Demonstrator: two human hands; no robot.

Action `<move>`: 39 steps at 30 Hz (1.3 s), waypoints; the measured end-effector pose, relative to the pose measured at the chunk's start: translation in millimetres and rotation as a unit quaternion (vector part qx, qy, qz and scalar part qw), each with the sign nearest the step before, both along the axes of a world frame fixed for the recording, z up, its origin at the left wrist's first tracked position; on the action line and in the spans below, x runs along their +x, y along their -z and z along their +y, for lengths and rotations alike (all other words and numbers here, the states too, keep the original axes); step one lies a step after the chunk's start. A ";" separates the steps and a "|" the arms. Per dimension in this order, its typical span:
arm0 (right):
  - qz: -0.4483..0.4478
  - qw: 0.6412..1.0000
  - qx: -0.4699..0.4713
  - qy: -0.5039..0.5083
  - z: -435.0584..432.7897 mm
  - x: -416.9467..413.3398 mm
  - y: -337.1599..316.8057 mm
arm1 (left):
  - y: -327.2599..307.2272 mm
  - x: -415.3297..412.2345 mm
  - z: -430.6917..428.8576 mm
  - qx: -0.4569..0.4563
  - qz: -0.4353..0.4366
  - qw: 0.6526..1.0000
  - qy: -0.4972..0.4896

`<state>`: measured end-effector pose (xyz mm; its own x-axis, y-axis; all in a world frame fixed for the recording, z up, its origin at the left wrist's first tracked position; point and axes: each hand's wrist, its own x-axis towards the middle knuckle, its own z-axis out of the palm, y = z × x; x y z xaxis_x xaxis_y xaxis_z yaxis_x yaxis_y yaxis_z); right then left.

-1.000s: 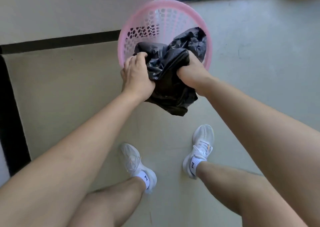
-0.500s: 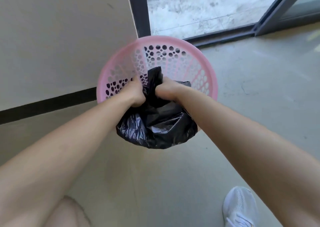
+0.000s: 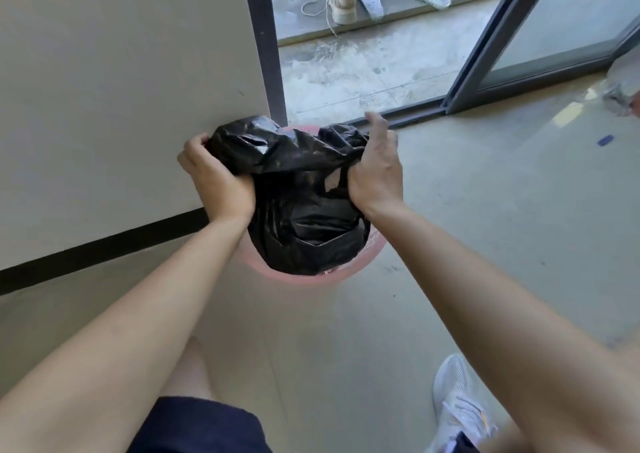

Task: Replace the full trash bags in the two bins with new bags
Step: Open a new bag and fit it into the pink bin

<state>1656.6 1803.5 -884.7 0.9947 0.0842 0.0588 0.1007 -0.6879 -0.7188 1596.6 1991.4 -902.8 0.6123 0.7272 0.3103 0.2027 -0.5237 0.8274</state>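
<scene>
A black trash bag (image 3: 304, 217) is stretched wide between my hands, directly over a pink bin (image 3: 372, 253) that stands on the floor by the wall. My left hand (image 3: 216, 179) grips the bag's left edge, fingers curled into the plastic. At the bag's right edge my right hand (image 3: 375, 170) holds the plastic bunched in its palm, thumb raised. The bag covers most of the bin; only the pink near rim and a sliver of the far rim show. The bag's mouth is partly open toward me.
A beige wall (image 3: 121, 89) with a black baseboard runs along the left. Behind the bin is a dark door frame (image 3: 265, 44) and a sliding glass door (image 3: 540, 37), with a shoe (image 3: 343, 0) and insoles outside. My right foot in a white sneaker (image 3: 457, 404) is at lower right.
My hands have moved apart, spreading the bunched bag wide over the bin. The view has tilted up, showing the doorway; the bin is now mostly hidden under the bag.
</scene>
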 end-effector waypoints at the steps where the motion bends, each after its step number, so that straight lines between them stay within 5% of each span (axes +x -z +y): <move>1: 0.022 1.000 -0.002 0.001 -1.0 -8.1 8.7 | 3.8 -8.3 -2.2 0.000 -0.001 1.000 0.001; 4: 0.176 0.953 -0.214 -0.121 -6.4 -24.4 30.9 | 11.4 -20.5 -3.1 0.027 0.103 0.991 0.078; 6: 0.276 0.884 -0.314 -0.208 -3.7 -32.3 40.8 | 20.0 -20.0 -2.1 0.145 0.212 0.949 0.184; 8: 0.323 0.852 -0.328 -0.248 0.7 -39.1 48.3 | 24.9 -20.9 -4.8 0.230 0.301 0.891 0.249; 12: 0.342 0.865 -0.269 -0.250 -5.7 -52.4 63.8 | 28.8 -35.2 -14.8 0.379 0.431 0.770 0.279; 15: 0.266 0.892 -0.299 -0.211 -15.9 -54.5 63.4 | 22.3 -38.6 -13.4 0.402 0.456 0.733 0.306; 16: 0.213 0.912 -0.291 -0.195 -17.5 -54.0 60.8 | 17.3 -37.3 -12.6 0.381 0.442 0.748 0.314; 18: 0.113 0.956 -0.226 -0.147 -18.6 -51.4 49.1 | 4.2 -31.8 -10.4 0.278 0.361 0.834 0.311; 20: 0.037 0.985 -0.156 -0.064 -21.0 -45.2 33.7 | -9.6 -23.7 -5.4 0.177 0.248 0.920 0.246; 22: -0.011 0.993 -0.118 0.028 -29.8 -36.5 18.3 | -21.1 -17.0 3.5 0.158 0.181 0.959 0.148; 25: -0.023 0.984 -0.135 0.115 -54.0 -21.1 5.2 | -31.4 -12.9 26.0 0.156 0.191 0.967 0.058; 29: 0.087 0.965 -0.194 0.152 -88.7 -4.1 8.9 | -33.8 -17.9 62.7 0.132 0.291 0.947 0.040; 31: 0.129 0.970 -0.177 0.109 -92.1 -1.7 12.4 | -33.4 -22.3 71.1 0.113 0.327 0.933 0.099; 34: 0.041 0.990 -0.134 -0.019 -79.5 -8.0 14.5 | -33.1 -27.1 65.9 0.060 0.363 0.900 0.235; 37: -0.062 0.978 -0.134 -0.149 -54.2 -23.6 18.1 | -34.9 -30.5 41.9 0.011 0.243 0.942 0.230; 39: -0.052 0.951 -0.206 -0.225 -39.0 -34.8 29.6 | -34.6 -31.8 24.4 0.026 0.207 0.952 0.224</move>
